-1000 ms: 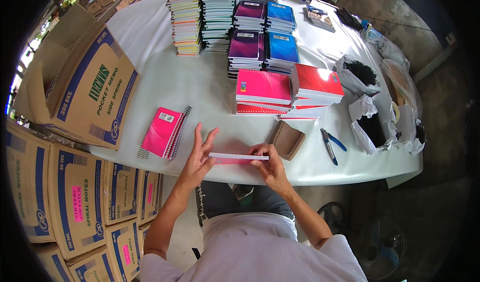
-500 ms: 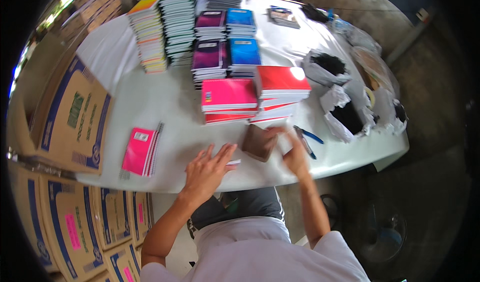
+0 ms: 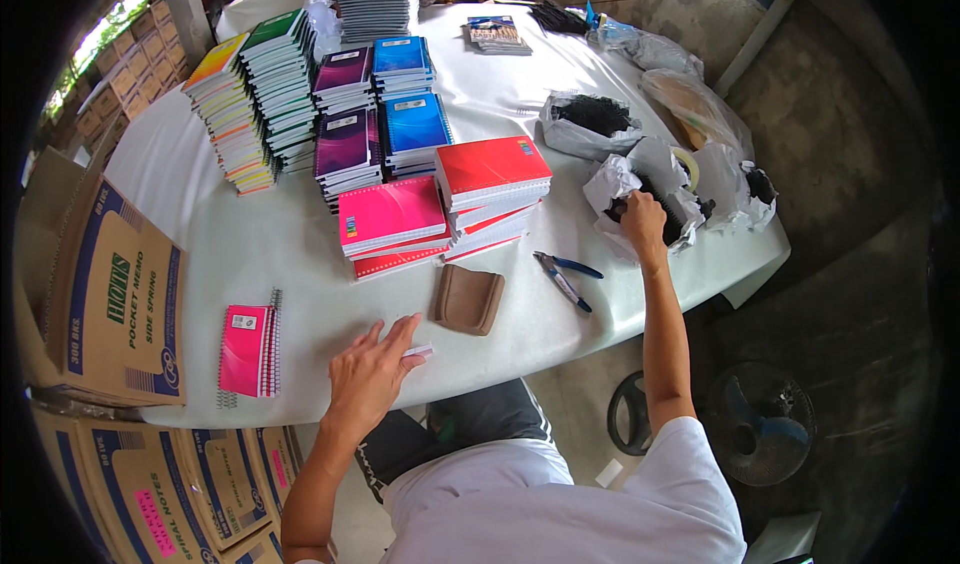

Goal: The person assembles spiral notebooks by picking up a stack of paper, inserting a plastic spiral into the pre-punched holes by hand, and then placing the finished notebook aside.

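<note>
My left hand rests on the table near its front edge, fingers stretched out. A small white strip lies at its thumb. To the right sits a brown block with a hollowed top. My right arm reaches out to a crumpled white bag of black spiral coils. At its mouth, my right hand has its fingers curled down; their tips are hidden. Blue-handled cutting pliers lie between the block and the bag. Small pink spiral notebooks lie at the left.
Stacks of red notebooks, pink-topped ones, blue, purple, green and yellow ones fill the middle and back left. More bags line the right edge. Cartons stand left; a fan is on the floor at right. A person sits across the table.
My right hand has left the brown block and moved right and away, to the bag of black coils. My left hand keeps its pose by the white strip. The view has shifted.
</note>
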`<action>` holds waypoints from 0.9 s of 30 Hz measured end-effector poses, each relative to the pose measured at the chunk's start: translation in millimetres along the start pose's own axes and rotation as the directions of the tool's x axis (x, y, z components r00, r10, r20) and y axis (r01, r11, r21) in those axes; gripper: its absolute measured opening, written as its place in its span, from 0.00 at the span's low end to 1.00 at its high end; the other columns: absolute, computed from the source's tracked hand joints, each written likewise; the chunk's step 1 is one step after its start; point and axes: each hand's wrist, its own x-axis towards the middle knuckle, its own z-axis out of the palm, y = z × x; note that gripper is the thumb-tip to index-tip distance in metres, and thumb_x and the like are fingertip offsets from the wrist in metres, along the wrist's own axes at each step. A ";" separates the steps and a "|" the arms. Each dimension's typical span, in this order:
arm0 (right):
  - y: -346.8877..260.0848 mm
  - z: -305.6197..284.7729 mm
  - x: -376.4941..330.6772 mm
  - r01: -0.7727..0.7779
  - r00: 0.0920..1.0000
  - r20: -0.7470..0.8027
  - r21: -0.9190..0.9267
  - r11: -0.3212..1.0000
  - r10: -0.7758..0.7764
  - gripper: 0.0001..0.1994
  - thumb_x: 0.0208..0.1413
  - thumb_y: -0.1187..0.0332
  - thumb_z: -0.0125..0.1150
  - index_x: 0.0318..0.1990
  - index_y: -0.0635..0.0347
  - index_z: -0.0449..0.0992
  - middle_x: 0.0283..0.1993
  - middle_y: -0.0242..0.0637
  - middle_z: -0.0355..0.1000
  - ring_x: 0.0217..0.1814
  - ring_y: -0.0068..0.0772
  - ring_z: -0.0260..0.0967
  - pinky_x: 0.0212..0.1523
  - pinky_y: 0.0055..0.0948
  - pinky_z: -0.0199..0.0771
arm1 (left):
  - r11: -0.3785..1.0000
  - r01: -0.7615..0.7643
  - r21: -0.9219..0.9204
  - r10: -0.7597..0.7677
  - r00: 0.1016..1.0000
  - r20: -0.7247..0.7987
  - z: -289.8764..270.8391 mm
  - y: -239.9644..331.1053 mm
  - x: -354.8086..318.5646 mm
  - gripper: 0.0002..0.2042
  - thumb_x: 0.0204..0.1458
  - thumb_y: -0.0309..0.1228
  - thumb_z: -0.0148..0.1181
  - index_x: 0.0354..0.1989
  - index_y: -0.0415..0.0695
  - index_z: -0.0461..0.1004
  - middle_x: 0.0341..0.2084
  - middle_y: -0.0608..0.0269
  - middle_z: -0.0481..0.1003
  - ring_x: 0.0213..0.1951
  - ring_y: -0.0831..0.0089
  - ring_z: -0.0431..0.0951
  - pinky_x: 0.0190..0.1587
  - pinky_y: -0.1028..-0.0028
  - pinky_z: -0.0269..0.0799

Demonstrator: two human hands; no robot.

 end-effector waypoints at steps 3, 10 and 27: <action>8.4 -12.3 0.5 -0.063 0.995 -0.078 0.047 0.997 0.066 0.08 0.54 0.72 0.56 0.39 0.63 0.77 0.40 0.54 0.76 0.42 0.59 0.75 0.43 0.53 0.74 | 1.000 -0.012 -0.026 0.011 0.999 -0.042 6.6 -2.4 -2.0 0.27 0.55 0.42 0.60 0.64 0.50 0.65 0.53 0.60 0.76 0.52 0.48 0.77 0.49 0.58 0.75; -63.4 -84.3 -39.2 0.273 0.775 -0.623 0.171 0.947 -0.111 0.23 0.48 0.84 0.55 0.53 0.53 0.78 0.38 0.42 0.72 0.37 0.48 0.72 0.37 0.39 0.72 | 0.997 0.030 -0.074 -0.029 1.000 0.008 4.0 -2.9 2.3 0.27 0.57 0.41 0.59 0.66 0.54 0.63 0.56 0.62 0.74 0.56 0.48 0.74 0.56 0.56 0.71; -192.4 -76.0 -158.0 0.209 0.770 0.024 0.935 0.287 -0.637 0.13 0.51 0.79 0.63 0.44 0.57 0.80 0.34 0.38 0.71 0.39 0.42 0.69 0.40 0.39 0.69 | 0.998 0.020 0.052 -0.017 0.999 -0.052 13.1 -7.3 3.4 0.27 0.56 0.45 0.57 0.65 0.58 0.65 0.54 0.62 0.76 0.55 0.53 0.75 0.60 0.51 0.65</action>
